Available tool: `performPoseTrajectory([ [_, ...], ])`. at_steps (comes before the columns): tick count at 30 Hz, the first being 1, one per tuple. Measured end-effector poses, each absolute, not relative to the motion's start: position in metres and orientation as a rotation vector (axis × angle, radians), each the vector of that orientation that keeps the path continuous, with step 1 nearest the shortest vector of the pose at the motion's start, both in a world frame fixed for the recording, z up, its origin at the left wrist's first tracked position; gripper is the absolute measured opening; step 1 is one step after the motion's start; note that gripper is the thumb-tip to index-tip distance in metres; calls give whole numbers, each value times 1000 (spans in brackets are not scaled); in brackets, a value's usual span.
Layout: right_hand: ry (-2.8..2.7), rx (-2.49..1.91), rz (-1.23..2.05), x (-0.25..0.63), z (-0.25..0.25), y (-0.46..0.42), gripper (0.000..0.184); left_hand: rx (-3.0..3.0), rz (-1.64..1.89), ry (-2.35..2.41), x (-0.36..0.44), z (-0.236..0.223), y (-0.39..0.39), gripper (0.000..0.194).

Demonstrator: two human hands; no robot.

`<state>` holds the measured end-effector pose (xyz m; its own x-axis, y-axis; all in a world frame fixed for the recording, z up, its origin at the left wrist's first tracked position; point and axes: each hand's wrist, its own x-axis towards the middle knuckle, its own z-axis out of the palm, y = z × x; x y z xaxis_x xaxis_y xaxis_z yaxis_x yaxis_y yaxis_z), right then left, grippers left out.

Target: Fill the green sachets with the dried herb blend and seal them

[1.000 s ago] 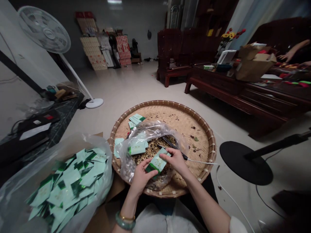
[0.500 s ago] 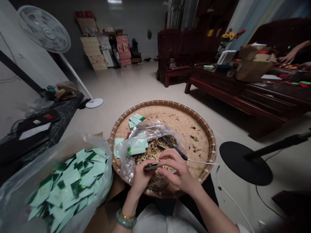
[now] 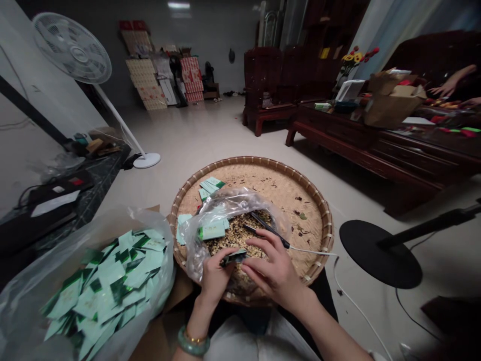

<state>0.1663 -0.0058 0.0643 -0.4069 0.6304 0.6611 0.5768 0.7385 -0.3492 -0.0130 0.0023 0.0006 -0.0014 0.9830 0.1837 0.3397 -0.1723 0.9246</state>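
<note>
My left hand [image 3: 215, 278] pinches a small green-and-white sachet [image 3: 235, 257] over an open clear plastic bag [image 3: 225, 213] of dried, chopped tea-like herbs [image 3: 233, 238]. My right hand [image 3: 274, 273] lies just beside the sachet with its fingers spread, and I cannot see it gripping anything. Above those fingers, a black pointed tool [image 3: 269, 230] with a white cord rests in the bag's mouth. All this sits in a round woven bamboo tray [image 3: 296, 200]. Several sachets lie stacked [image 3: 210, 186] on the tray, and a big plastic bag of sachets [image 3: 108, 286] sits at my left.
A co-worker's hand [image 3: 443, 90] works at the dark wooden table [image 3: 338, 120], among cardboard boxes and red items. The black base of a stand [image 3: 376, 253] sits to my right, with white cord on the floor. A standing fan [image 3: 71, 47] and dark counter [image 3: 63, 200] are at left.
The sachet has turned from face-up to nearly edge-on and sits lower in my left hand. My right hand has let go of it and spread its fingers. My view has shifted slightly.
</note>
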Motion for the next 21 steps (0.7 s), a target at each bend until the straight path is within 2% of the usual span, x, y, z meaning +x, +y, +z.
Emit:
performPoseTrajectory([
  [11, -2098, -1236, -20, 151, 63, -7, 8, 1829, 1263, 1380, -15, -10, 3, 41],
  [13, -2169, -1333, 20, 149, 64, -4, 4, 1869, 1250, 1395, -15, -12, 3, 42],
  [21, -2444, -1574, 349, 141, 70, 12, 16, 2008, 1232, 1398, -14, -21, 6, 48],
])
